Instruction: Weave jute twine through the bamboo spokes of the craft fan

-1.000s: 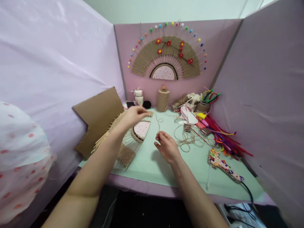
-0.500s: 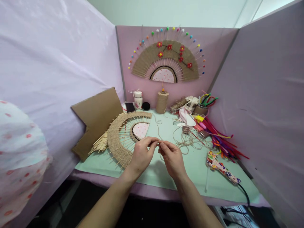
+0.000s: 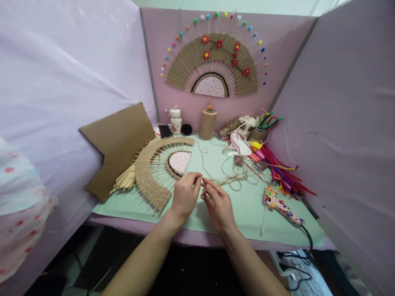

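Note:
My left hand [image 3: 186, 193] is closed in a pinch, with what looks like the end of thin twine just showing at its fingertips. Close beside it, my right hand [image 3: 218, 203] has thumb and fingers drawn together on the same fine strand, which is hard to make out. Both hands are above the green tabletop. To the left of them lies a half-round woven fan [image 3: 145, 168] of twine over thin sticks, with a dotted half-circle [image 3: 179, 162] at its centre. Behind and right of the hands, loose twine [image 3: 230, 179] lies in tangled loops.
A twine spool [image 3: 208, 124] and a white bottle [image 3: 175, 122] stand at the back. Cardboard [image 3: 123, 135] leans at left over bundled sticks [image 3: 125, 179]. Pipe cleaners [image 3: 282, 174] and a patterned glue gun [image 3: 284, 207] with a cord lie right. A finished fan [image 3: 182, 70] hangs behind.
The fingertips, touching before, are now slightly apart, with my right hand a little lower than my left. The whole view has tilted downward.

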{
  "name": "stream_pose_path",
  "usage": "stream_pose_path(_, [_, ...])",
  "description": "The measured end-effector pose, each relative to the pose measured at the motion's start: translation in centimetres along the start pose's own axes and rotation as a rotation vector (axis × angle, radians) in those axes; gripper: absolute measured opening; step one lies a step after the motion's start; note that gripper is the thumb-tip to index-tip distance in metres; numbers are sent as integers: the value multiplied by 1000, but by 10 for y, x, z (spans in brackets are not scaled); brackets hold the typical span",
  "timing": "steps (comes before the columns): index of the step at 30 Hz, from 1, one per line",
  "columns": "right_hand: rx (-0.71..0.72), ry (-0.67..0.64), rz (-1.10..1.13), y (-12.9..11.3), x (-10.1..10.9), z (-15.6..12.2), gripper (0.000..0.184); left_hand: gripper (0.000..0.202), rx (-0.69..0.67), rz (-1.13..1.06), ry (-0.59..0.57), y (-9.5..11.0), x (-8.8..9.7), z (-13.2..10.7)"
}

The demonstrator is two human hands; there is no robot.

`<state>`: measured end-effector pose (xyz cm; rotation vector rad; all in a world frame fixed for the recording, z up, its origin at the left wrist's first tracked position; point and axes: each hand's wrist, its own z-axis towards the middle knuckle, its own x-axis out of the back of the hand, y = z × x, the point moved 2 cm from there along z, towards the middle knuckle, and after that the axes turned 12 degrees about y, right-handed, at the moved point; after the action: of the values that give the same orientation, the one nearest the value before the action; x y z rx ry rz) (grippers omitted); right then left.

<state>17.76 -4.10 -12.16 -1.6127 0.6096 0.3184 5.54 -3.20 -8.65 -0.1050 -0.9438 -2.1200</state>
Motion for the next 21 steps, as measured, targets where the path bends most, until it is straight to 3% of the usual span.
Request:
stream_pose_path(4, [-103,17,168,-14,7,-2,21,11,247,-91,36,-17,4,12])
stream_pose_path(6, [-177,-47,218,-20,10,-2,20,10,429,-309,-62,-16,3,12])
stream_pose_path(8, [-160,-88,187,-24,14,-1,19,13,635,-594,-188,-7,-1,5])
stream_pose_path(10, [25,-86,29,-28,17,-1,16,16,852,-841,-284,3,-6,-4])
stream_pose_path(14, [589,-137,-468,-41,18,-7,23,22,1154,-1077,-376,16,-10,-19])
stream_pose_path(17, [884,-187,-692,-51,15,-10,23,23,1211,-1143,-410,20,-11,-23])
stream_pose_path(21, [1108,-192,-776,-57,17,-10,21,23,1226,-1146,-400,27,-9,-24])
